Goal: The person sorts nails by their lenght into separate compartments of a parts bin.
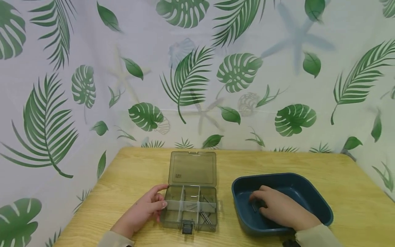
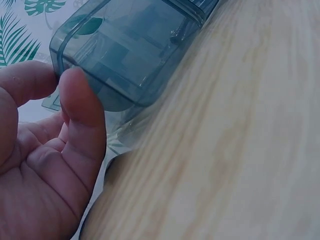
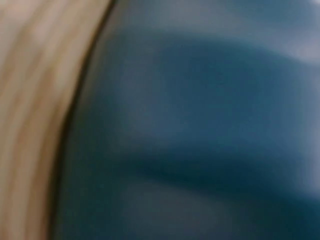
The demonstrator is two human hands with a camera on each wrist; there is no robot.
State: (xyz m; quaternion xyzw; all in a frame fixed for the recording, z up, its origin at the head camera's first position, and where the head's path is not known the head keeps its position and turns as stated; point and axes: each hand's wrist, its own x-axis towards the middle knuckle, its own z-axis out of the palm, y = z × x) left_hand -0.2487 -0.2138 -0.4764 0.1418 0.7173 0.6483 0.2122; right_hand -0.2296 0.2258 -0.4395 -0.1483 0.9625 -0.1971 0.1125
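Note:
A smoky see-through organizer box (image 1: 189, 224) stands on the table with its lid (image 1: 192, 168) raised behind it. Thin metal pins (image 1: 205, 218) lie in its front right compartment, and more slim pieces show farther back. My left hand (image 1: 142, 210) touches the box's left side with thumb and forefinger; the left wrist view shows the fingertips (image 2: 76, 82) at its corner. Inside the dark blue tub (image 1: 300, 193), my right hand (image 1: 279, 208) reaches down with bent fingers spread apart. A small metal pin (image 1: 254, 208) shows between forefinger and thumb. The right wrist view is blurred and shows no fingers.
Both containers stand on a wood-grain table (image 1: 139, 164), the tub to the right of the box. Behind the table hangs a white leaf-print cloth (image 1: 197, 85). The box's dark front latch (image 1: 187, 227) hangs toward me.

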